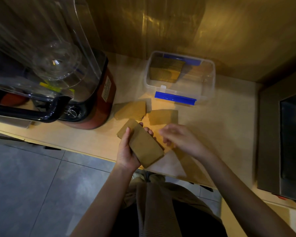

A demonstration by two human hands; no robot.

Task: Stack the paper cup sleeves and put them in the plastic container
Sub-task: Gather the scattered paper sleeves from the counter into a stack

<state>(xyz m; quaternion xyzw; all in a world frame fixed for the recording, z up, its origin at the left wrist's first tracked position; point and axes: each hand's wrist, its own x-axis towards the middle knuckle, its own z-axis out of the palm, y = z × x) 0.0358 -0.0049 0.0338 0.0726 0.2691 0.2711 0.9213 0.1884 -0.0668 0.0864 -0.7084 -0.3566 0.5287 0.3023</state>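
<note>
Basically, clear plastic container with blue clips (205, 93), upper centre of frame, holds a stack of flat brown paper cup sleeves (166, 71) at its left end. Left hand (127, 151), centre frame, grips a thick flat brown sleeve stack (142, 145), thumb on top. Right hand (181, 139) blurred, fingers loosely curled, holding nothing visible. Loose sleeves (163, 117) lie on the beige counter (220, 127) between hands and container. Red-based blender (85, 93) at left.

The sleeves (144, 147) are looking like matt brown paper, the container (179, 77) clear glossy plastic, the counter (212, 120) smooth pale wood, the wall (212, 31) shining.
</note>
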